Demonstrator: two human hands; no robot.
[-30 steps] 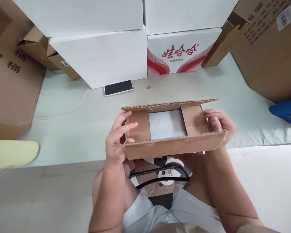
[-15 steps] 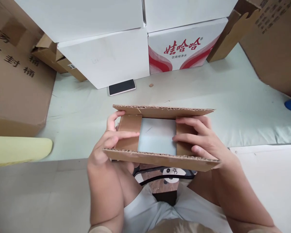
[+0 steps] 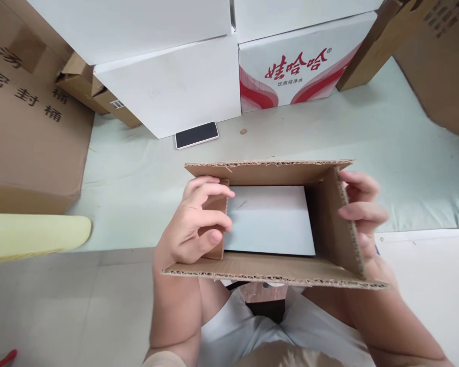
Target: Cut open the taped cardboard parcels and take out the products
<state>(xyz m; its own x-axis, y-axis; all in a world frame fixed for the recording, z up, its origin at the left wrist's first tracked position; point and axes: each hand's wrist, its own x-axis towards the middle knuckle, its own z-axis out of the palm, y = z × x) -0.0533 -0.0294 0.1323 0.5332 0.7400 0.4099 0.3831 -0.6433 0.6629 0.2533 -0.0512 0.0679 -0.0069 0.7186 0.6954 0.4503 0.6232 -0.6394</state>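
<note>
An open cardboard box point(image 3: 275, 266) is held over my lap, its long far and near flaps standing up. Inside lies a flat, pale blue-white box point(image 3: 270, 221) with a small dark mark on top. My left hand point(image 3: 199, 219) curls its fingers over the short left flap point(image 3: 217, 252), which leans partly inward. At the other end, my right hand point(image 3: 363, 209) has its fingertips around the edge of the short right flap point(image 3: 334, 224), which stands upright. The right thumb is hidden.
A smartphone point(image 3: 197, 135) lies on the pale green surface point(image 3: 137, 168) beyond. White cartons point(image 3: 168, 97), one with red lettering point(image 3: 302, 71), are stacked behind. Large brown cartons point(image 3: 34, 153) flank both sides. A yellow rounded object point(image 3: 34, 237) sits at left.
The short right flap has swung outward from folded-in to upright, uncovering more of the pale box. My right hand moved right with it. The left flap is now lifted more steeply.
</note>
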